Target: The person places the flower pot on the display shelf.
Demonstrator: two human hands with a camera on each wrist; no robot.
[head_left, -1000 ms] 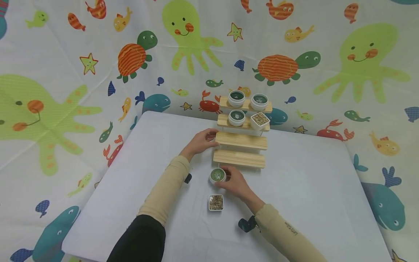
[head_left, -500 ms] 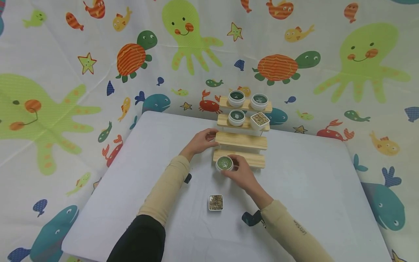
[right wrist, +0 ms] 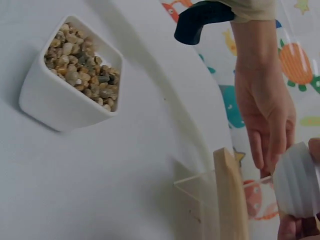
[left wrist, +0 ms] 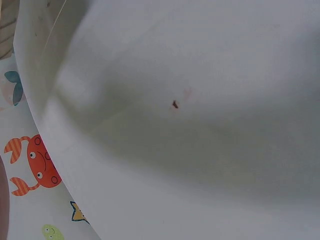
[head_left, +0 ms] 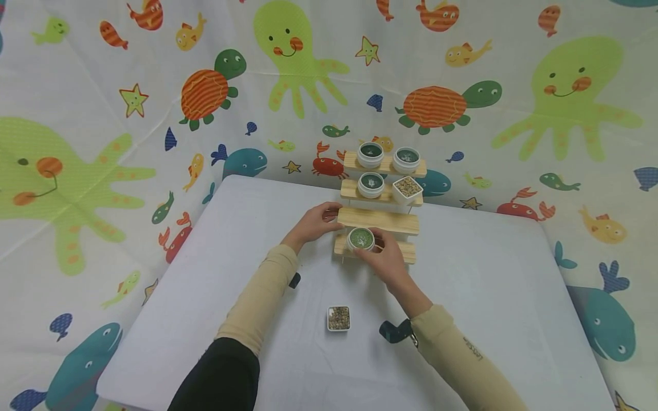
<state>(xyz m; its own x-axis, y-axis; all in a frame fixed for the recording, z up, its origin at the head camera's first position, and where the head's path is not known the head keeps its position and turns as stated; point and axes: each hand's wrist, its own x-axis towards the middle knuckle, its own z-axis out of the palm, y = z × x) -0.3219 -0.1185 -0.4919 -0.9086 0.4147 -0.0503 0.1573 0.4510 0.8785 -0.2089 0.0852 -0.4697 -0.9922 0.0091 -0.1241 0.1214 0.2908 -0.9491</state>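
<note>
In the head view my right hand (head_left: 386,258) grips a small round white pot (head_left: 361,240) with green contents, over the left part of the lowest wooden step (head_left: 406,251). The right wrist view shows the pot's ribbed white side (right wrist: 296,181) between fingertips. My left hand (head_left: 315,223) holds the left end of the tiered display stand (head_left: 380,220), at the second step from the bottom. Clear side panels (right wrist: 200,197) carry the steps. In the left wrist view only the white cloth shows near that hand, and its grip is hidden.
A square white pot of pebbles (head_left: 338,318) stands on the white table (head_left: 488,297) in front of the stand. Round pots (head_left: 371,184) and another square pebble pot (head_left: 407,190) sit on the upper two steps. A sea-animal curtain (head_left: 319,85) hangs behind.
My right hand has lifted the round pot from the table and carried it forward and slightly right, over the lowest step. The left hand stays at the stand's end.
</note>
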